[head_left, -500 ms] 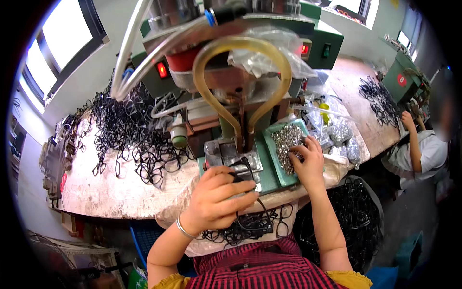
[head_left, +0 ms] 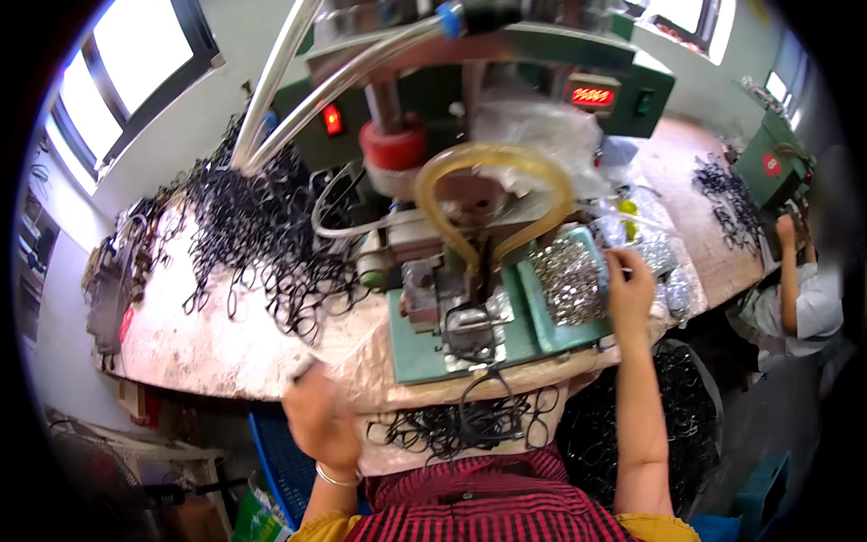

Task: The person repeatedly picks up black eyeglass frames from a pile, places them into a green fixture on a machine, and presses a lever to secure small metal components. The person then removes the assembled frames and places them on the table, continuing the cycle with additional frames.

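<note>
your right hand (head_left: 629, 289) sits right of centre, fingers curled at the edge of the heap of small shiny metal parts (head_left: 566, 282) in the green tray (head_left: 553, 332), seemingly pinching one, though i cannot tell for sure. your left hand (head_left: 318, 417) is low and left of centre at the bench (head_left: 212, 348) edge, blurred, loosely closed; whether it holds anything i cannot tell. a black wire eyeglass frame (head_left: 477, 361) lies at the small grey metal press fixture (head_left: 456, 312) in the middle, more black frames (head_left: 452, 425) piled just below it. you look to be fetching a part for the frame; next calls for seating it squarely in the fixture, fingers well back.
</note>
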Motion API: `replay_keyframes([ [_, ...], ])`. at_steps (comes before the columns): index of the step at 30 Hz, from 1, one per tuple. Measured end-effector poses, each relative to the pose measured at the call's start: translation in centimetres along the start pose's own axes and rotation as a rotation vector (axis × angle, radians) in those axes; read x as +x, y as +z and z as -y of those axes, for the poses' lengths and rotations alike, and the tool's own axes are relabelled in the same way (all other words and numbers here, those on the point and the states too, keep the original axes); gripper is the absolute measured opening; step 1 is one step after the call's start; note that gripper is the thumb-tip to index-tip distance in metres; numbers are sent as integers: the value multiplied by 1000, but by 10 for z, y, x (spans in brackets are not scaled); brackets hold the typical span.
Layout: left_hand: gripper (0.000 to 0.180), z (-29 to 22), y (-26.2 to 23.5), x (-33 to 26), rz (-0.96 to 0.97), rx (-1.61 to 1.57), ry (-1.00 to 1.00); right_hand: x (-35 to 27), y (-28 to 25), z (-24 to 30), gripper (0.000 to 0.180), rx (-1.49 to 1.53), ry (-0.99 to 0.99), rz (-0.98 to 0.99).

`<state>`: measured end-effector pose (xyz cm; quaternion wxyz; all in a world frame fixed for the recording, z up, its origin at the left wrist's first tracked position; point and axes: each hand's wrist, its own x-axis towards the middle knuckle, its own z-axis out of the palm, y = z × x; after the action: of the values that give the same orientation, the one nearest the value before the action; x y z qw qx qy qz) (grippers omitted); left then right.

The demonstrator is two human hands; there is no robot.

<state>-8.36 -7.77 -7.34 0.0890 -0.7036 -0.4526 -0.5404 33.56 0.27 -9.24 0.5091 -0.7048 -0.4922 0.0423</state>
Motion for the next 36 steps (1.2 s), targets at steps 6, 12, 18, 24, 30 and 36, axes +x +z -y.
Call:
replay_keyframes([
  [6, 10, 131, -2, 25, -102, -6, -585, -18, 18, 6, 9, -147, -158, 68],
  [12, 19, 142, 58, 75, 310, 436, -91, -21, 38, 38, 11, -32, -306, 27],
  [18, 17, 186, 87, 34, 427, 588, -101, -40, 7, 20, 14, -25, -140, 12],
  [24, 19, 138, 46, 31, 565, 414, -92, -81, -36, 12, 13, 87, 43, 8],
  [30, 31, 124, 60, 75, 77, -137, -531, -48, 13, 120, 16, 398, -261, 180],
  [36, 15, 85, 65, 10, -32, -801, -1015, -61, 54, 144, 42, 722, 27, 243],
])
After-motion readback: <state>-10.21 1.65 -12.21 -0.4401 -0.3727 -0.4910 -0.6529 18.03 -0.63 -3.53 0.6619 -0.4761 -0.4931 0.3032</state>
